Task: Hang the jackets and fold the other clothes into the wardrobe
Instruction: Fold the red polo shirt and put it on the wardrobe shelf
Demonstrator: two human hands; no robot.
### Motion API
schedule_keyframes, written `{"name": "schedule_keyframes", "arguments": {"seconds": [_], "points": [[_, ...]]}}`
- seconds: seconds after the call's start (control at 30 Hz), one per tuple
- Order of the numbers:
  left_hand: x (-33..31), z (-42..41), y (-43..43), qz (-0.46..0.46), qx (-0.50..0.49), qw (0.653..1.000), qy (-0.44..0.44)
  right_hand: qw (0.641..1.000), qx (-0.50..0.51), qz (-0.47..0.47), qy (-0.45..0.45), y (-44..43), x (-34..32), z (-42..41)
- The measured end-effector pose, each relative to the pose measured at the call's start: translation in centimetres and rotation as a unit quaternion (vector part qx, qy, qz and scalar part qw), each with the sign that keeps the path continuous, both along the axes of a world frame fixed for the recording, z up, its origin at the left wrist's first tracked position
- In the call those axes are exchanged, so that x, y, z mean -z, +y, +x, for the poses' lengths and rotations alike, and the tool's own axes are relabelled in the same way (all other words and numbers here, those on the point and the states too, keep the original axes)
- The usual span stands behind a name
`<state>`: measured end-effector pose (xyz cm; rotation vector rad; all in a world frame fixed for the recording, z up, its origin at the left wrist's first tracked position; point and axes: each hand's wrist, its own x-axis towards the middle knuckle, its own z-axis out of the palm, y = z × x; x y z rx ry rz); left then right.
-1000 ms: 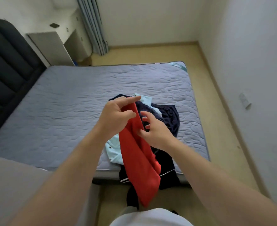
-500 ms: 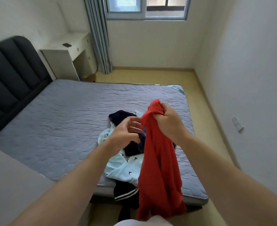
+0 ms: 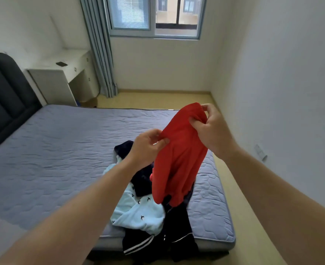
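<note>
you hold the red garment (image 3: 180,159) up over the near right part of the bed (image 3: 52,159). your right hand (image 3: 213,129) grips a bunch of cloth at its top, fingers curled into it. your left hand (image 3: 147,148) pinches the edge lower down and to the left, thumb on the fabric. the cloth hangs down from both hands, its lower end in front of the pile; you cannot tell if it touches.

pile on the mattress: a light blue garment (image 3: 138,213) with small dark bird prints, a navy piece (image 3: 123,150) partly behind your left hand, and a black garment with white stripes (image 3: 138,243) draped over the near edge.

dark padded headboard (image 3: 2,96) at left. white desk (image 3: 69,62) in the far left corner, with a small dark item (image 3: 61,63) on top, too small to tell. grey-blue curtain (image 3: 98,54) beside the window (image 3: 154,16).
</note>
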<state>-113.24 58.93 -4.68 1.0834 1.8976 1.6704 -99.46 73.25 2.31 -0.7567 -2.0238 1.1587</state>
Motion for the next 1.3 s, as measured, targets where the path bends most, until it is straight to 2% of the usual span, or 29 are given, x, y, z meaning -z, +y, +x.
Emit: {"name": "schedule_keyframes", "arguments": {"seconds": [0.17,0.27,0.37,0.43,0.47,0.53,0.6,0.67,0.73,0.8,0.87,0.97,1.03,1.07,1.13,1.23,1.3], "points": [[-2.5,-1.6,1.7,0.014,-0.100,0.988,0.114,0.992,-0.074,0.080,-0.067,2.0,-1.8,0.1],[-3.2,-2.4,2.4,0.030,-0.111,0.979,0.170,0.983,-0.102,0.095,-0.117,2.6,-2.1,-0.2],[-2.8,-3.2,2.4,-0.029,-0.040,0.980,0.195,0.987,-0.092,0.071,-0.110,3.6,-2.6,-0.5],[-2.0,-3.5,1.9,-0.092,0.084,0.977,0.175,0.990,-0.081,0.060,-0.098,4.3,-3.1,-0.5],[-1.4,-3.5,1.7,-0.135,0.143,0.964,0.182,0.991,-0.078,0.056,-0.091,4.6,-3.3,-0.5],[0.6,-3.9,1.4,-0.242,0.208,0.913,0.255,0.995,-0.067,0.034,-0.062,4.9,-3.6,-0.3],[3.0,-4.6,1.2,-0.332,0.223,0.865,0.304,0.999,-0.049,-0.008,-0.020,5.6,-3.9,0.1],[5.2,-5.7,0.7,-0.394,0.204,0.848,0.289,0.999,-0.023,-0.027,0.000,6.7,-4.1,0.8],[6.2,-6.8,0.4,-0.418,0.148,0.864,0.238,1.000,0.004,-0.014,-0.011,7.7,-4.0,1.8],[6.3,-7.9,0.5,-0.395,0.076,0.903,0.149,0.998,0.034,0.026,-0.051,8.6,-3.5,2.6],[5.2,-8.8,0.9,-0.365,0.007,0.926,0.092,0.990,0.071,0.077,-0.097,9.4,-2.9,3.4],[2.4,-9.9,1.7,-0.320,-0.058,0.932,0.159,0.972,0.116,0.140,-0.149,10.3,-2.3,4.1],[0.2,-10.5,2.0,-0.289,-0.064,0.933,0.203,0.951,0.133,0.201,-0.193,10.8,-1.9,4.8],[-1.0,-10.9,2.1,-0.285,-0.062,0.923,0.251,0.933,0.138,0.244,-0.225,11.0,-1.7,5.2],[-3.2,-11.8,1.8,-0.307,-0.036,0.876,0.370,0.893,0.130,0.317,-0.291,11.3,-1.2,6.1],[-5.7,-12.7,0.9,-0.373,0.021,0.786,0.493,0.854,0.092,0.345,-0.379,11.5,-0.5,6.8],[-6.8,-13.2,0.2,-0.375,0.000,0.753,0.541,0.840,0.078,0.348,-0.410,11.6,-0.2,6.8]]}}
